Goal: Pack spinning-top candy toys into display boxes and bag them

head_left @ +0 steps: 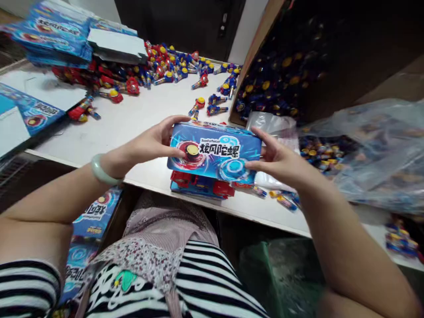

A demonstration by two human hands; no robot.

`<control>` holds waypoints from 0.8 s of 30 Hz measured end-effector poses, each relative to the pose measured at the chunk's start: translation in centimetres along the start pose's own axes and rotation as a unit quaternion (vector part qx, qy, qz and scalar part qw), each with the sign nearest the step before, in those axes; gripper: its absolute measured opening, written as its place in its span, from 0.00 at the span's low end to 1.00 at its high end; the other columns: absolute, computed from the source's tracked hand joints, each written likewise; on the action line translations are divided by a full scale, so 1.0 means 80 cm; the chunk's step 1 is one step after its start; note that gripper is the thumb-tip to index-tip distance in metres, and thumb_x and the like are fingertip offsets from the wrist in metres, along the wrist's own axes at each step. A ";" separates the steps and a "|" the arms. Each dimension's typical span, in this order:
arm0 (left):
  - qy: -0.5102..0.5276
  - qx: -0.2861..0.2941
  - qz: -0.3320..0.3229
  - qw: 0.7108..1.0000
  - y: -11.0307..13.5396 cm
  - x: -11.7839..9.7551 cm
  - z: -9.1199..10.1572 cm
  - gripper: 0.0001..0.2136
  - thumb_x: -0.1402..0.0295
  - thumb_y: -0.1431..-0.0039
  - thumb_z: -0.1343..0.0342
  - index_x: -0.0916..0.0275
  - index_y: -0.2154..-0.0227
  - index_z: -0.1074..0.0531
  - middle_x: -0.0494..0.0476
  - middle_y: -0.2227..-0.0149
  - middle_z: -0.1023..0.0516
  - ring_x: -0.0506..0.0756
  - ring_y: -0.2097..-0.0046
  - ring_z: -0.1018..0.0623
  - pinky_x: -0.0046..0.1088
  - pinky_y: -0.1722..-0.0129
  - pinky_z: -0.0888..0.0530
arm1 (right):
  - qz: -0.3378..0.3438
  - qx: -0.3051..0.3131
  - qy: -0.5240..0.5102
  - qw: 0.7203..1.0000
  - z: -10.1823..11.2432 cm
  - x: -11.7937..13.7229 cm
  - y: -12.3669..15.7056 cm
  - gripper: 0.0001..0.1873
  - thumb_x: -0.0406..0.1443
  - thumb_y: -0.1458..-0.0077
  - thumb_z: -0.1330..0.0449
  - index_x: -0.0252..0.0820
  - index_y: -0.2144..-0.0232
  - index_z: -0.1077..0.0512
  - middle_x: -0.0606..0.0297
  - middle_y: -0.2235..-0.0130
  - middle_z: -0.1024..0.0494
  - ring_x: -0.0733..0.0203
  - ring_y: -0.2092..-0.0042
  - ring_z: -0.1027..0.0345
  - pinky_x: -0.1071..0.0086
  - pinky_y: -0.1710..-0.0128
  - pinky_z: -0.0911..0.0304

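We're gripping the blue printed box [212, 161] w/ both hands: the L hand [152, 143] is clasping its left end, thumb on the front face, and the R hand [281, 159] is clasping the right end likewise. The box is sitting over a blue tray [198, 193] near the front edge of the white table [109, 128], and red and blue toys [223, 189] are showing btwn the two; we're not seeing whether the box is touching them. Progress-wise, we're judging this unit approx. part-done: toys are lying on the tray, but box & tray aren't sitting flush yet. Just R of it, a few loose pcs [286, 202] are lying by the edge. Farther back, lots more are spreading across the table, incl. a big heap [167, 77], so we're reckoning plenty is left. At R, a carton [255, 48] is holding more, and a clear plastic bag [387, 145] is lying by another lot. Far L, a stack of printed boxes [58, 35] is standing; we're not able to tell if they're filled.
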State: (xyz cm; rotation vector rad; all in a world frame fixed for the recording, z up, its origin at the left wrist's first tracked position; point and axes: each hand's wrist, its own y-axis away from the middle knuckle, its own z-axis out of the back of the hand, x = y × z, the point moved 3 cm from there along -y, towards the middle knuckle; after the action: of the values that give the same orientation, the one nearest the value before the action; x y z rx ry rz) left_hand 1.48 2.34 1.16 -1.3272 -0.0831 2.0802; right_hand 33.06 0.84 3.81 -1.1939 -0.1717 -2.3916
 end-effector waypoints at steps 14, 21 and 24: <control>-0.216 -0.031 -0.023 0.976 0.019 0.044 -0.018 0.26 0.62 0.43 0.37 0.59 0.44 0.36 0.57 0.53 0.23 0.48 0.68 0.23 0.23 0.68 0.24 | -0.054 -0.072 0.199 0.976 -0.050 -0.036 0.023 0.34 0.33 0.45 0.39 0.51 0.37 0.40 0.67 0.68 0.21 0.56 0.72 0.25 0.67 0.71 0.31; -0.250 0.028 -0.055 0.966 0.031 0.053 -0.017 0.28 0.63 0.38 0.43 0.58 0.37 0.42 0.59 0.55 0.21 0.49 0.69 0.22 0.24 0.69 0.26 | -0.037 -0.100 0.227 0.968 -0.062 -0.054 0.033 0.35 0.32 0.44 0.42 0.54 0.35 0.41 0.64 0.56 0.18 0.56 0.69 0.23 0.66 0.68 0.29; -0.287 0.028 -0.076 0.954 0.030 0.051 -0.009 0.25 0.65 0.36 0.46 0.59 0.37 0.39 0.55 0.64 0.20 0.51 0.68 0.21 0.25 0.66 0.26 | -0.023 -0.113 0.201 0.973 -0.062 -0.057 0.036 0.33 0.34 0.43 0.41 0.52 0.36 0.40 0.63 0.55 0.18 0.54 0.63 0.21 0.63 0.64 0.27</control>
State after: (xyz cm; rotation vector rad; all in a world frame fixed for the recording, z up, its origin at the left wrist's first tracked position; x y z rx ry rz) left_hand -0.18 2.54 -3.37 -0.6229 -0.3608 2.2477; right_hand 33.12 -1.65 -3.08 -0.7741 0.2100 -2.6888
